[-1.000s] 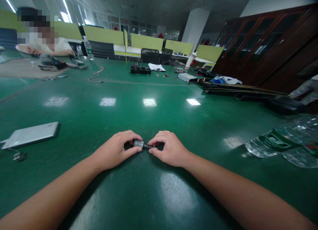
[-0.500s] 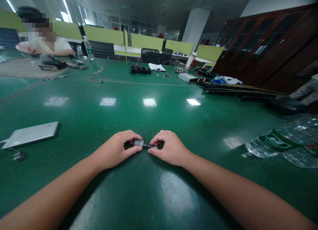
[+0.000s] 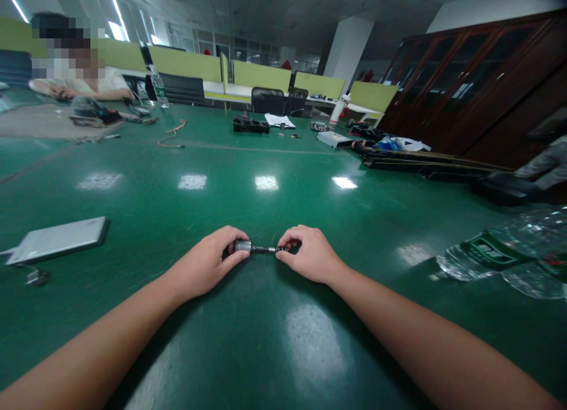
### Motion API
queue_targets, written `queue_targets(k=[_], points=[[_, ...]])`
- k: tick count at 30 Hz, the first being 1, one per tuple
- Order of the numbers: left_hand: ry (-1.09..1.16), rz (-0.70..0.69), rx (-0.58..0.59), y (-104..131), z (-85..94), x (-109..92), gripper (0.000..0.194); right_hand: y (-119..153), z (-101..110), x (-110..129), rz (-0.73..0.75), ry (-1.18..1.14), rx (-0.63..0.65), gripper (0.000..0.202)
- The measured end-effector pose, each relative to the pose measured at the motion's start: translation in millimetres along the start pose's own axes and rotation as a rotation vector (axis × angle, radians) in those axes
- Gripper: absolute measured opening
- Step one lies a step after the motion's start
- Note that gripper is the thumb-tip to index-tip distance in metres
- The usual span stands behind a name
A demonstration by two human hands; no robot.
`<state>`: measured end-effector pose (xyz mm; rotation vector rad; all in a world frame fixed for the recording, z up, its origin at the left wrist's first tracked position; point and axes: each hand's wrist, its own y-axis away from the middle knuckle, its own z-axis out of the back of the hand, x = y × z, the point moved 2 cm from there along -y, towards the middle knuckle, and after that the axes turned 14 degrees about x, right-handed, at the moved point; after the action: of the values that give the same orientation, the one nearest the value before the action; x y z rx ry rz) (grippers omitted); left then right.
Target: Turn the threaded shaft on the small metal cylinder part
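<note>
Between thumb and fingers, my left hand [image 3: 212, 259] grips a small silver metal cylinder [image 3: 243, 246]. A thin dark shaft [image 3: 264, 250] with a bright section sticks out of the cylinder to the right. My right hand [image 3: 313, 255] pinches a small dark coiled piece [image 3: 282, 250], which looks like a spring, at the right end of the shaft. Its far side is hidden by my fingers. Both hands are low over the green table [image 3: 239, 351].
A flat silver device [image 3: 59, 240] with a cable lies at the left. Clear water bottles [image 3: 491, 253] lie at the right. Farther back are a black tray [image 3: 250, 124], a metal box [image 3: 333, 139], long dark strips [image 3: 411, 160] and a seated person [image 3: 80, 82].
My right hand has moved right and slightly up, away from my left hand, with the dark coiled piece. More of the shaft shows between them. My left hand has shifted slightly left and up.
</note>
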<state>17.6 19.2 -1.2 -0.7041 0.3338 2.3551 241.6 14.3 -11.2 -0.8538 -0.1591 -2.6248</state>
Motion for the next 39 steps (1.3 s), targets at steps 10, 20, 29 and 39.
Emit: queue_targets(k=[10, 20, 29, 39], points=[[-0.001, -0.051, -0.005, 0.7, 0.2, 1.2, 0.024, 0.6, -1.6, 4.4, 0.056, -0.007, 0.010, 0.006], [0.018, -0.118, 0.010, 1.8, 0.9, 1.0, 0.021, 4.3, -7.8, 11.9, 0.225, -0.060, 0.073, 0.020], [0.018, -0.155, 0.093, 1.6, -1.5, 0.2, 0.023, 5.9, -12.8, 17.1, 0.298, -0.063, 0.100, 0.017], [0.009, -0.195, 0.097, 3.9, -1.8, 0.5, 0.022, 6.2, -12.6, 17.2, 0.342, -0.051, 0.098, 0.016]])
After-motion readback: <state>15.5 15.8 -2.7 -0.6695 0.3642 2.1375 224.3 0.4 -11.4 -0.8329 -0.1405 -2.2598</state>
